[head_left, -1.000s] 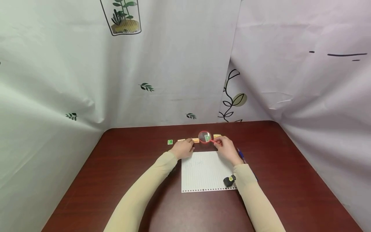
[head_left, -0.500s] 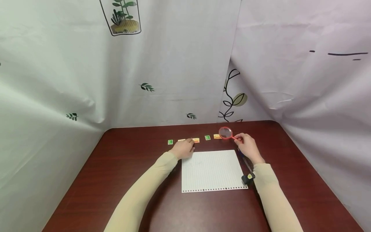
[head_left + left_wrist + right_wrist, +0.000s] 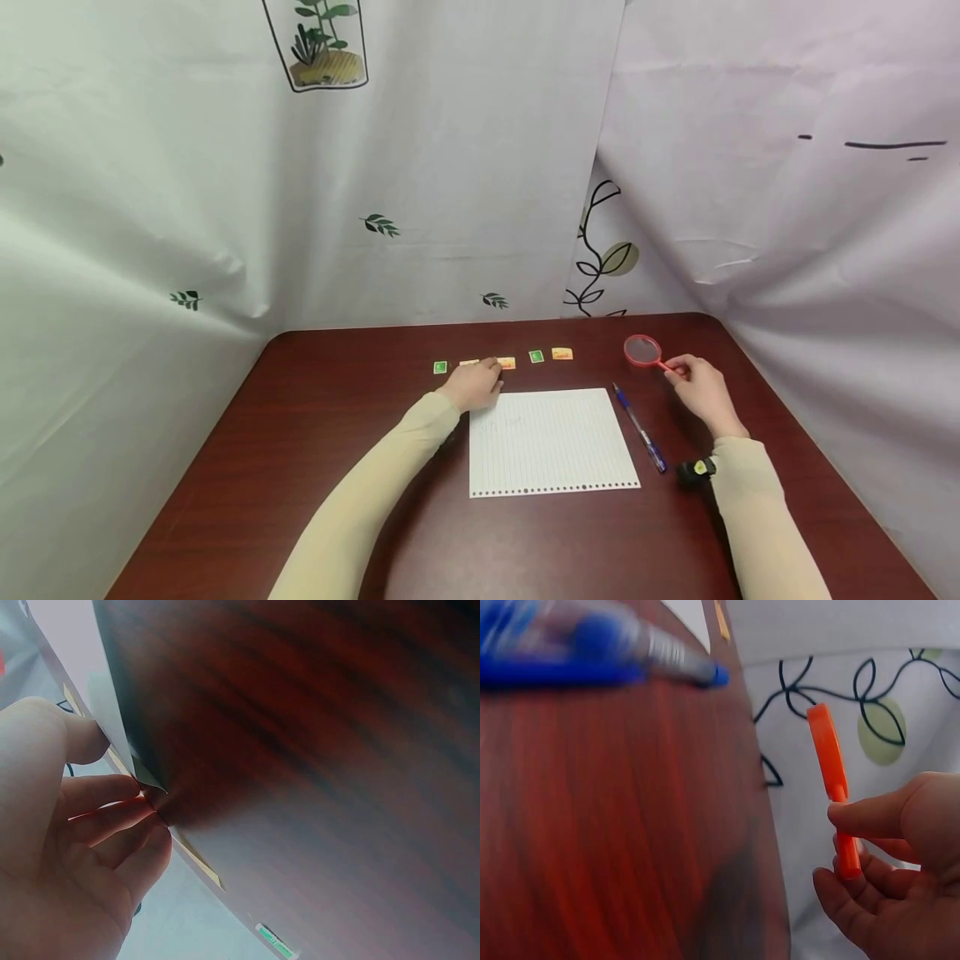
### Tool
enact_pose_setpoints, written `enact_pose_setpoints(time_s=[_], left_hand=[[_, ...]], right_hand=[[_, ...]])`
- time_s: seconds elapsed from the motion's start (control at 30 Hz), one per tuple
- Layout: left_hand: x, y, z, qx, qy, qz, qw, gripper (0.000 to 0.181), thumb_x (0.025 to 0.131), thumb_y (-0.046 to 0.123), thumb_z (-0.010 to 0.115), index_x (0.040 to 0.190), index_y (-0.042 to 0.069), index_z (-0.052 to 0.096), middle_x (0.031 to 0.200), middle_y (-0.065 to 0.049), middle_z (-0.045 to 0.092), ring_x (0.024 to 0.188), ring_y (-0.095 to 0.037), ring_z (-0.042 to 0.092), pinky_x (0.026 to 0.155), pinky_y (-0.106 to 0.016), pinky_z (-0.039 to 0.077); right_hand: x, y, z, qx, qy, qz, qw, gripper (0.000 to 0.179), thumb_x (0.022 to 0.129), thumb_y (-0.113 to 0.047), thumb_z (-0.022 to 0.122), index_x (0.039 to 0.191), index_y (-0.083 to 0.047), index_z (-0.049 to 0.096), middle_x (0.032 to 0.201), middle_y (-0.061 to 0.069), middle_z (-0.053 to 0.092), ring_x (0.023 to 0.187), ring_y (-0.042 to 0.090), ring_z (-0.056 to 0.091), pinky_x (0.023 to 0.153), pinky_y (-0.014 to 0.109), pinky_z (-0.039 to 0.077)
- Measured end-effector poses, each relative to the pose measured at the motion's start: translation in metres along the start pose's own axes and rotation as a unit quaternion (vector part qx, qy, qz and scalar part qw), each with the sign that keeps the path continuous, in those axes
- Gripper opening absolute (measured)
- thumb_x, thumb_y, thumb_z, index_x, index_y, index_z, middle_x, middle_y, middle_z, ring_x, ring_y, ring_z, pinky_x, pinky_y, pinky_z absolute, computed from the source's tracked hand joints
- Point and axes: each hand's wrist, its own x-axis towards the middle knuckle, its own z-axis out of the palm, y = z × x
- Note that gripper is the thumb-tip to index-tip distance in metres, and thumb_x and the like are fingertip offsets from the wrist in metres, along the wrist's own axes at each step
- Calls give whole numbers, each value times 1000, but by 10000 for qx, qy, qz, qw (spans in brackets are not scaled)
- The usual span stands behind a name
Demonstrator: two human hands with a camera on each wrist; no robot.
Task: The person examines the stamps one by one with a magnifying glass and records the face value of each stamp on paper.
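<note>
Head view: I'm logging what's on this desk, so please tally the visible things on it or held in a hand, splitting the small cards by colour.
Green cards: 2
Yellow-orange cards: 3 (one partly hidden by the left hand)
Lined sheet: 1
Blue pen: 1
Magnifying glass: 1 (held in the right hand)
Total: 8

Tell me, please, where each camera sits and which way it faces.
Head: worn on the head, facing forward and down at the table and paper; left hand, right hand and sleeves show.
Left wrist: worn there, facing the paper's edge; only the left hand shows.
Right wrist: worn there, facing the magnifying glass; only the right hand shows.
Shared: head and right wrist show magnifying glass and pen.
</note>
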Motion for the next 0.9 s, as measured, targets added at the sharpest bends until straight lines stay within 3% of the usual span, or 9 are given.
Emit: enact_pose_setpoints(time_s=[0.23, 0.5, 0.9], left_hand=[[-2, 3, 0, -23, 61, -2, 10000, 41, 105, 27, 54, 134, 0, 62, 135, -13, 61, 114, -24, 66, 89, -38, 56], [0, -1, 1, 101, 60, 18, 9999, 42, 106, 29, 52, 136, 1, 61, 140, -14, 58, 118, -25, 64, 92, -38, 55], [-2, 1, 1, 24, 134, 17, 9999, 40, 105, 27, 54, 133, 0, 62, 135, -13, 61, 115, -24, 66, 89, -38, 56]], right_hand=[[-13, 17, -12, -176, -166, 123, 9996, 17, 96, -6, 66, 104, 9, 66, 85, 14, 60, 72, 22, 53, 63, 35, 41], [-23, 26, -17, -257, -498, 337, 9979, 19, 97, -8, 64, 103, 9, 66, 82, 10, 59, 69, 19, 50, 60, 32, 39], [-32, 33, -18, -342, -804, 412, 9953, 18, 95, -8, 63, 103, 8, 66, 81, 9, 60, 72, 21, 51, 66, 35, 40]])
